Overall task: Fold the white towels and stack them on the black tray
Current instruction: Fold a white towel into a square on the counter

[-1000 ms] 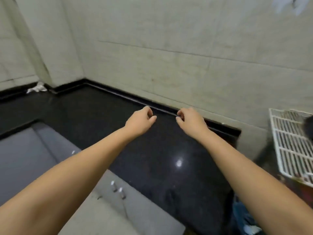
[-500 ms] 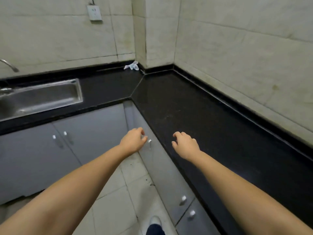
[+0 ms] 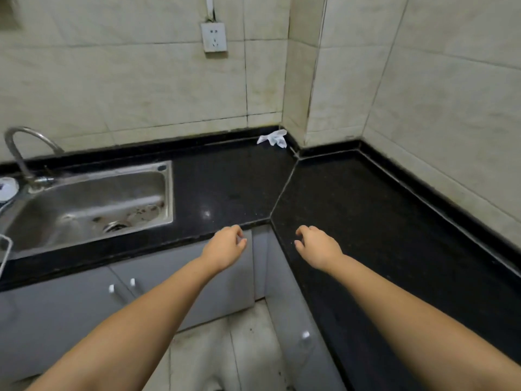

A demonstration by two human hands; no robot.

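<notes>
The view has swung left to a steel sink [image 3: 93, 204]; both hands' fingers [image 3: 303, 231] hang loosely curled, holding nothing

Countertop [image 3: 366, 210]: black, fine pale speckle. Wall tiles [image 3: 141, 88]: cream, faint marbling, dark grout. Sink [image 3: 93, 204]: bare steel grey, brown stains near drain. Cabinet doors [image 3: 56, 314]: flat grey, white knobs. Wall socket [image 3: 213, 37]: white. Crumpled scrap [image 3: 273, 138] in corner: white.
</notes>
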